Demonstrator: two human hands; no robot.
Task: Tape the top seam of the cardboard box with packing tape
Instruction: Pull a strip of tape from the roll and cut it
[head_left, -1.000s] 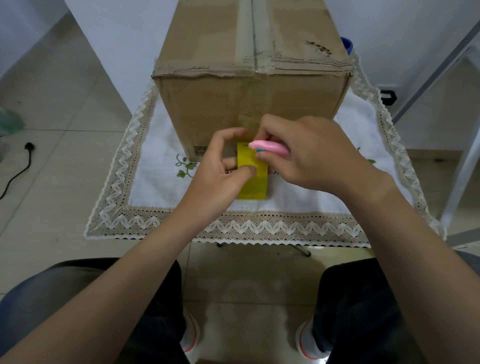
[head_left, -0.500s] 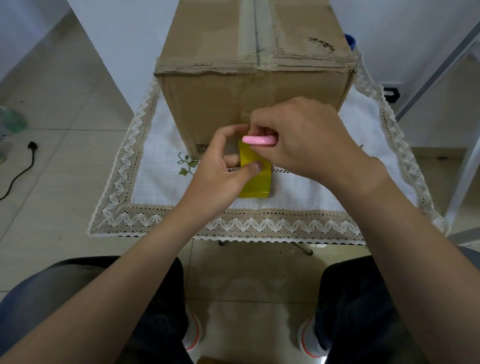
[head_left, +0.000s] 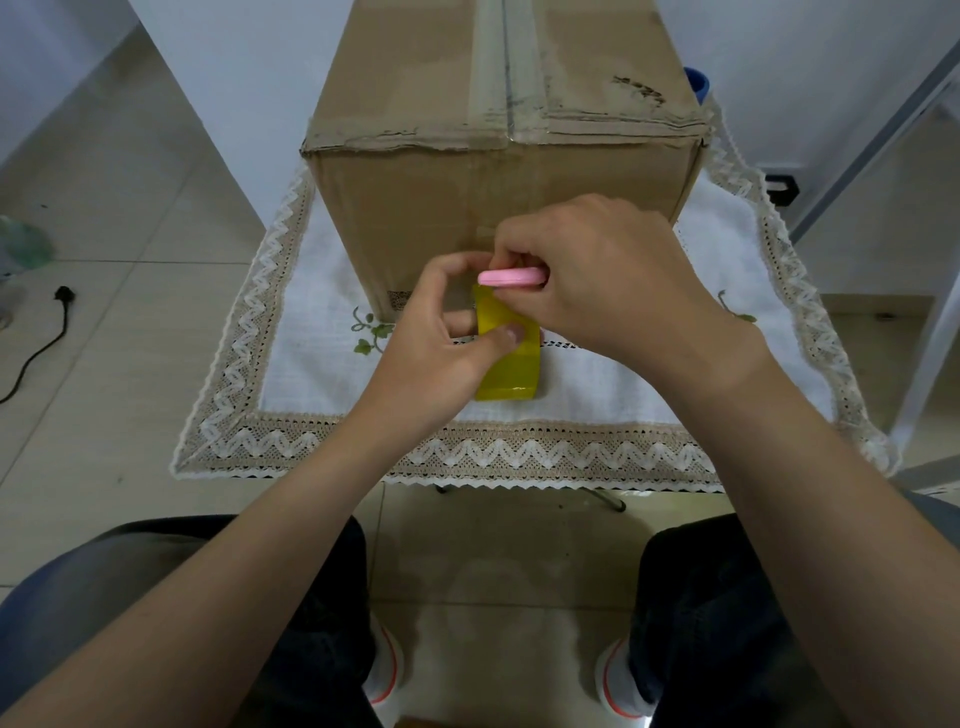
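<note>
change: since a second ago the pink tool has turned from tilted to level, and both hands sit slightly higher against the box front.
head view, box: cardboard box stands in the upper centre of the frame on a lace-edged tablecloth; tape already runs along its top seam.
tape: yellow packing tape roll stands on edge at frame centre, just in front of the box.
left hand: left hand grips the roll, thumb pressed on its outer face, fingers curled behind.
right hand: right hand is clenched around a pink cutter, held level just above the roll.
blade: cannot tell whether it touches the tape.
</note>
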